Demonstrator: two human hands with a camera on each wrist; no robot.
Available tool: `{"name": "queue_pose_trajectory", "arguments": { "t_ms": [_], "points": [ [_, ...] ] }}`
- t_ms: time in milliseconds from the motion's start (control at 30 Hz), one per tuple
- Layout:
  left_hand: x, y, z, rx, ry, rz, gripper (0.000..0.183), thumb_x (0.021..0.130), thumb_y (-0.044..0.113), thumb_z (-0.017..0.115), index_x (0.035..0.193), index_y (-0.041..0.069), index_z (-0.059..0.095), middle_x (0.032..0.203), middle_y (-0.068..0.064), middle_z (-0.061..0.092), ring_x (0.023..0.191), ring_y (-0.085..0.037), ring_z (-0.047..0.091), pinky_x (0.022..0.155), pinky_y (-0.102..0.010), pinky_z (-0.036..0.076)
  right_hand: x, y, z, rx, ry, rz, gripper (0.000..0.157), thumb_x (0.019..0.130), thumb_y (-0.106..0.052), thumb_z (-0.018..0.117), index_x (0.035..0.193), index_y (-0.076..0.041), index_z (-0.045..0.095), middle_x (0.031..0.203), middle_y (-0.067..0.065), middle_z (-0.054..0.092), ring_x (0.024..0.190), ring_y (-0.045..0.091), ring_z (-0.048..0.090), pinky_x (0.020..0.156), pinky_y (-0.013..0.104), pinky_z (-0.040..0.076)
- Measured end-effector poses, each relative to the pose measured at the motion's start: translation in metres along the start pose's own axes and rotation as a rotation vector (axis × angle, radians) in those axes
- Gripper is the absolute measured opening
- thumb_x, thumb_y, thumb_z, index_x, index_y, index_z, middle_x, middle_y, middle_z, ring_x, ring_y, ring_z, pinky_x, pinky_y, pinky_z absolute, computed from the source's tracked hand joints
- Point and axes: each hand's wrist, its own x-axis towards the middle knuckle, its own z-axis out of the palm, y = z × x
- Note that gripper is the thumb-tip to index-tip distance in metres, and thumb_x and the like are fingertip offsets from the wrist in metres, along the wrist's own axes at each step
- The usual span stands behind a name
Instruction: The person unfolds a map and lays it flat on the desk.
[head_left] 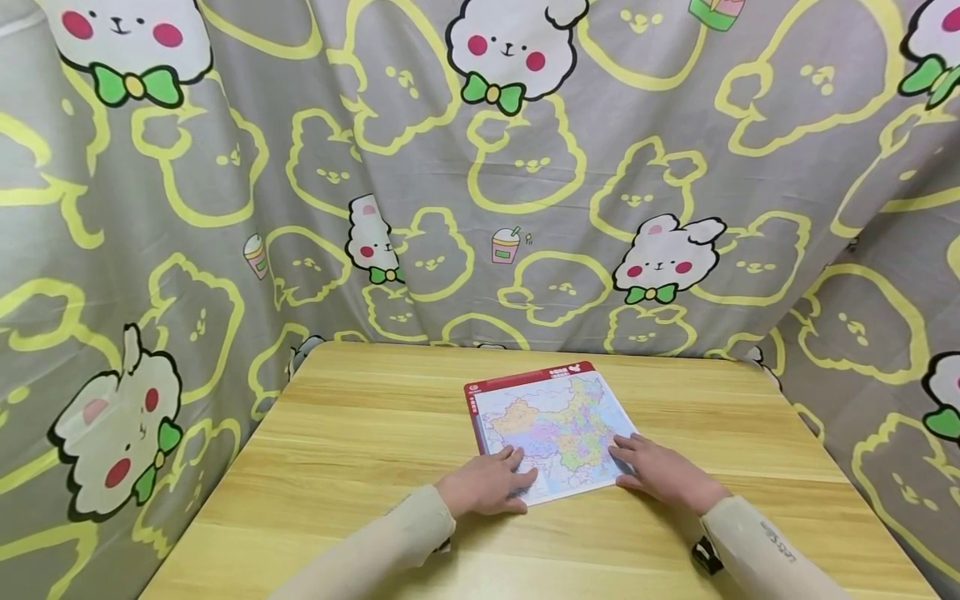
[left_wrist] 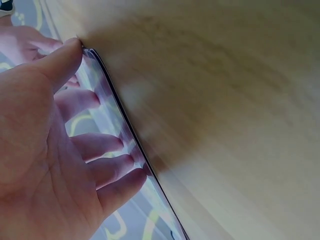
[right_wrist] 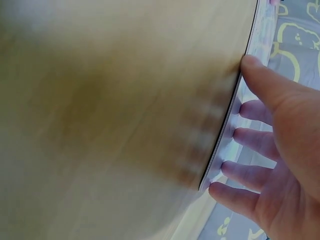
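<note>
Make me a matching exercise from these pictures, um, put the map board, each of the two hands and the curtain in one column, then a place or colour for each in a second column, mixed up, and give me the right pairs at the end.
Column one
1. China map board
2. Left hand
3. Right hand
4. Curtain

Column two
A. At the near left corner of the board
B. Grey, with yellow outlines and white rabbits
C. Red strip along its far edge
D. At the right side of the board

Right pairs: 1-C, 2-A, 3-D, 4-B
</note>
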Motion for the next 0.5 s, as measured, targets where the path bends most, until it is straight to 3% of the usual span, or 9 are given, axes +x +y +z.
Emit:
{"name": "queue_pose_trajectory", "arguments": {
  "t_ms": [267,500],
  "points": [
    [0.003,0.004,0.000,-0.009,-0.008,-0.002,0.062,0.092,0.059,0.044,0.146,0.030,0.037,0.151,-0.009,0.031,0.137,-0.025,0.030,0.104,-0.034,0.035,0.002,0.007,0.001,-0.006,-0.007,0.004,0.054,0.092,-0.032,0.061,0.128,0.007,0.054,0.132,0.028,0.048,0.117,0.051,0.045,0.094,0.057,0.040],
    [0.005,0.008,0.000,0.042,-0.002,0.022,0.064,0.091,0.061,0.042,0.146,0.030,0.037,0.150,-0.011,0.032,0.135,-0.026,0.033,0.104,-0.031,0.035,0.002,0.012,0.003,0.015,-0.025,0.031,0.053,0.093,-0.032,0.059,0.130,0.005,0.053,0.134,0.027,0.047,0.121,0.051,0.042,0.095,0.057,0.039]
  ]
}}
